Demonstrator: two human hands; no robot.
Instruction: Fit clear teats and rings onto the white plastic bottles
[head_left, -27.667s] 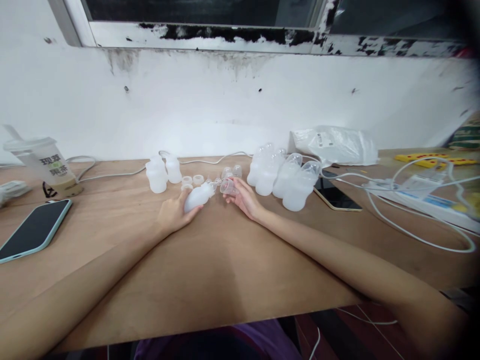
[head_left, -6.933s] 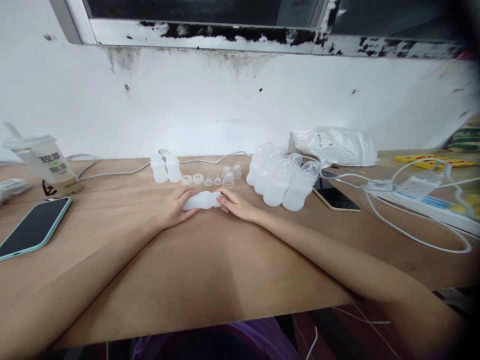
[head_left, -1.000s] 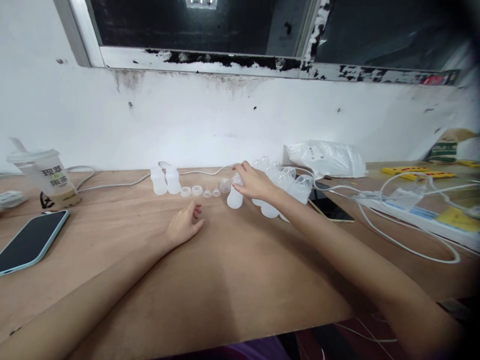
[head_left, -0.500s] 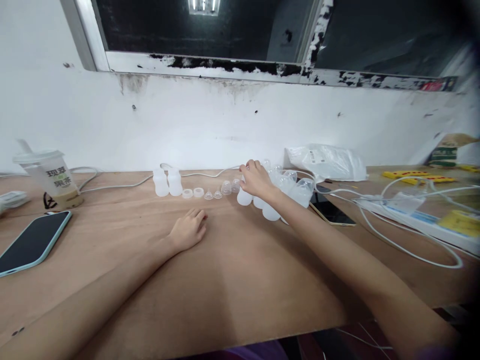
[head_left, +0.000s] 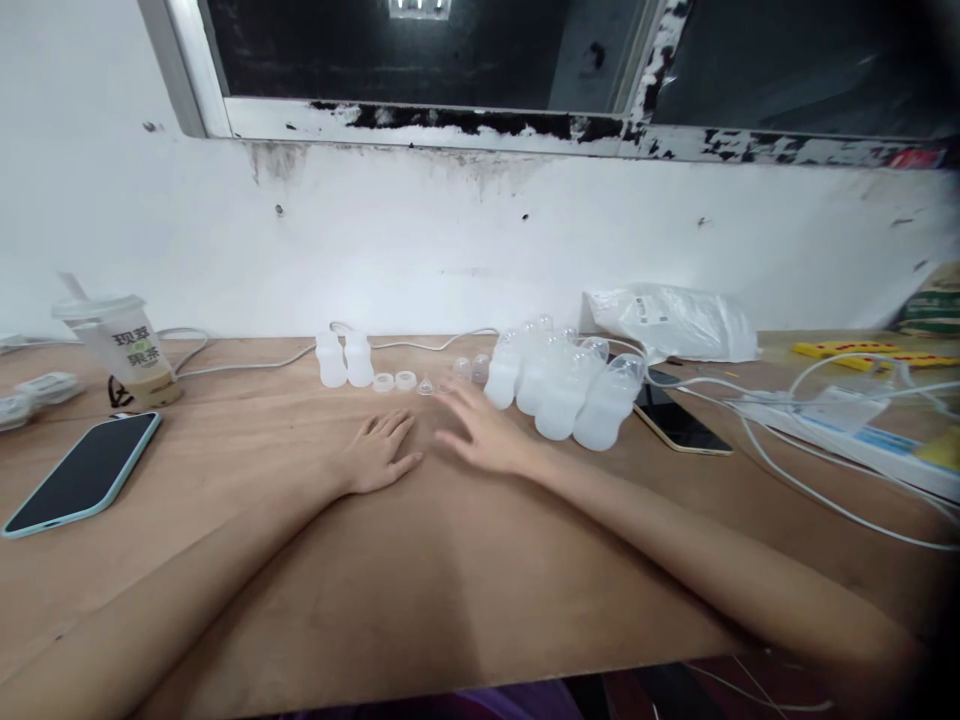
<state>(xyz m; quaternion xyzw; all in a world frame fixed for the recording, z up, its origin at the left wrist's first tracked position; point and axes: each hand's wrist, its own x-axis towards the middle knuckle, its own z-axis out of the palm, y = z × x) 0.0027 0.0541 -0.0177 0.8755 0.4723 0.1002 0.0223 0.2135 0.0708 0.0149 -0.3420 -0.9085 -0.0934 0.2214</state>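
Observation:
My left hand lies flat on the table, fingers spread, holding nothing. My right hand is open and slightly blurred, just left of a group of several white baby bottles with clear caps. Its fingertips partly cover the row of small parts behind it. In that row are two capless white bottles, two white collar rings, a clear bottle nipple and two clear dome caps. A second nipple is hidden by my right fingers.
On the left are a phone and a drink cup with a straw. To the right lie a dark phone, a white plastic bag, a power strip with looping white cables, and yellow strips.
My right hand has come away from the capped bottles, moving left and nearer, and its fingers have opened. My left hand has flattened and spread its fingers. The view has shifted slightly.

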